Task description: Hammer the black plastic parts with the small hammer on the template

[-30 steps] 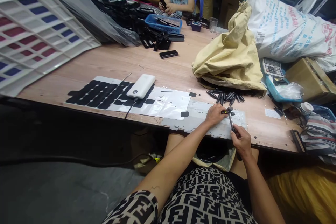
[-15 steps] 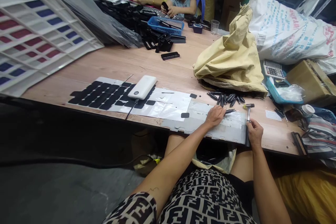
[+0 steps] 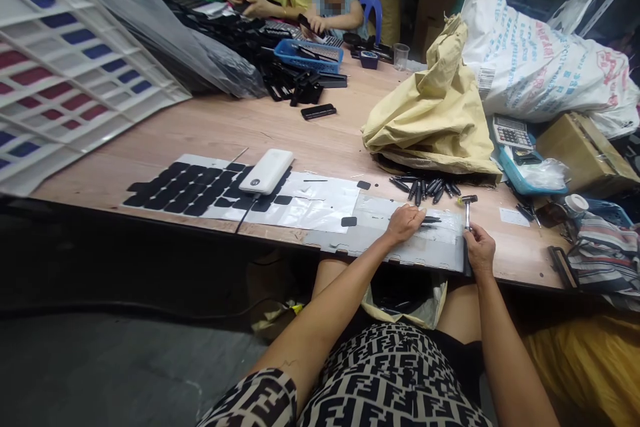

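Observation:
My left hand (image 3: 405,223) is closed, its fingertips pinching a slim black pen-shaped piece (image 3: 432,219). That piece lies low over a grey-white board (image 3: 345,240) at the table's front edge. Fingers wrapped round its handle, my right hand (image 3: 481,249) holds a small hammer (image 3: 468,211) upright, head up, at the board's right end. Behind my hands is a loose pile of several similar black pieces (image 3: 436,188). Left of the board, a white power bank (image 3: 267,171) with a cable rests on a white sheet (image 3: 320,203) bearing rows of black patches (image 3: 193,187).
A yellow sack (image 3: 430,123) stands behind the pile. To the right are a blue tray (image 3: 535,173) with a calculator (image 3: 513,132) and a cardboard box (image 3: 580,147). Two people sit across the table near a blue basket (image 3: 307,57) and black parts. A slatted plastic panel (image 3: 75,73) leans at left.
My left hand has drawn back slightly from the pile toward me, with the black pen-shaped piece at its fingertips. My right hand keeps the hammer in place. The view has shifted a little.

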Action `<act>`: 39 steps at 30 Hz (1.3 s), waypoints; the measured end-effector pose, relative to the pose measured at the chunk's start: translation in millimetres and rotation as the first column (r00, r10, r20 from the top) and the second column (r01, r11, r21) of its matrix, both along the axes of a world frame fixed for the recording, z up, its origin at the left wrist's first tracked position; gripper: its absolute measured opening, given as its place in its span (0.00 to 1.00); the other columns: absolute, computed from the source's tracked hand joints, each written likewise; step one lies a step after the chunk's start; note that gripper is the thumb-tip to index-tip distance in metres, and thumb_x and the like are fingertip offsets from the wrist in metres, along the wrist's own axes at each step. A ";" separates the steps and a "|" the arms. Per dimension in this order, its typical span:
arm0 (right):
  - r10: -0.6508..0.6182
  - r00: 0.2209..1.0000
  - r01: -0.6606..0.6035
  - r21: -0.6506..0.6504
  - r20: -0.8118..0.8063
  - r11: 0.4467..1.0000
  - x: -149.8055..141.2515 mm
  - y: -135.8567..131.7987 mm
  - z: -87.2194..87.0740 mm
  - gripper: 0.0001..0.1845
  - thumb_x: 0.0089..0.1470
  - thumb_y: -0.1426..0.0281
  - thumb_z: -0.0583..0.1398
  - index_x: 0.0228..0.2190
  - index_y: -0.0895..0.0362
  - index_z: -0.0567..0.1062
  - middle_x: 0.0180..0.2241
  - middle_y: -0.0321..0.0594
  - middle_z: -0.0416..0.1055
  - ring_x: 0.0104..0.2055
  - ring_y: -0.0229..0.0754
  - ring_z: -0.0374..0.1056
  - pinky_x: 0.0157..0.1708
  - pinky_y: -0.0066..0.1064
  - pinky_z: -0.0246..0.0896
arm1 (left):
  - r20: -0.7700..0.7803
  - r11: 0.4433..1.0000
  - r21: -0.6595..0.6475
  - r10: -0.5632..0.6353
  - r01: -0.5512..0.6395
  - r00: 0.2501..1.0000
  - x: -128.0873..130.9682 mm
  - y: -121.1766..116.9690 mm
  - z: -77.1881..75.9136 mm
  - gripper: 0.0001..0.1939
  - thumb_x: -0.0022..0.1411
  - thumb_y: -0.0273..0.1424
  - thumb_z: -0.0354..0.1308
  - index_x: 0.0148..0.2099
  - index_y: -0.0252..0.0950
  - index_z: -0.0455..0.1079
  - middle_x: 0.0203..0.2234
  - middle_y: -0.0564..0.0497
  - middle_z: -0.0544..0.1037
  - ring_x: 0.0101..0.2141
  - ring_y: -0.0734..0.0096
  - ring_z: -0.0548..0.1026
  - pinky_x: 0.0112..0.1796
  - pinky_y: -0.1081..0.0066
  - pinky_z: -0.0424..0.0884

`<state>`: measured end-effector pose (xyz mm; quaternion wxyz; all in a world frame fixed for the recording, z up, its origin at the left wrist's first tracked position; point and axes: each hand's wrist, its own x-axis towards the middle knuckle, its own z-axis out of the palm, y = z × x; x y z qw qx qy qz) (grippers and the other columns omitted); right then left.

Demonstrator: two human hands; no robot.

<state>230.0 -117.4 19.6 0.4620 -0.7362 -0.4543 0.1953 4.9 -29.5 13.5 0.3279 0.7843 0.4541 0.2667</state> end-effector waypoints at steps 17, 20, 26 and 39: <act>-0.017 0.999 0.018 -0.016 0.039 1.000 -0.8 -1.0 -0.6 0.27 0.47 0.58 0.60 0.44 0.63 0.81 0.24 0.35 0.68 0.25 0.37 0.59 0.29 0.28 0.58 | 0.039 0.962 0.190 -0.209 0.198 0.977 -46.5 -56.9 10.2 0.10 0.61 0.39 0.60 0.41 0.39 0.74 0.44 0.47 0.74 0.46 0.62 0.70 0.48 0.62 0.68; -0.010 0.999 0.011 -0.009 0.035 1.000 0.8 -0.8 -3.2 0.27 0.47 0.59 0.61 0.44 0.62 0.81 0.25 0.36 0.69 0.26 0.37 0.60 0.30 0.28 0.59 | -0.042 0.975 0.217 0.065 -0.054 0.997 -45.2 4.7 13.5 0.12 0.65 0.30 0.53 0.49 0.39 0.73 0.42 0.46 0.73 0.44 0.61 0.69 0.46 0.61 0.68; -0.001 1.000 0.002 -0.004 0.005 1.000 -0.2 -2.1 -3.1 0.26 0.48 0.59 0.61 0.44 0.62 0.81 0.25 0.35 0.69 0.26 0.37 0.61 0.30 0.28 0.59 | -0.329 0.942 0.307 0.237 -0.133 0.914 -45.8 81.4 2.1 0.13 0.60 0.30 0.60 0.48 0.41 0.76 0.47 0.43 0.67 0.50 0.51 0.62 0.50 0.57 0.62; -0.009 1.000 0.009 -0.007 0.019 1.000 -5.2 -3.1 4.3 0.24 0.48 0.60 0.61 0.43 0.61 0.82 0.24 0.34 0.66 0.26 0.36 0.59 0.30 0.27 0.58 | -0.132 0.982 0.188 0.015 0.010 0.991 -16.1 16.9 6.9 0.09 0.63 0.38 0.60 0.43 0.41 0.74 0.39 0.49 0.77 0.45 0.57 0.67 0.46 0.59 0.60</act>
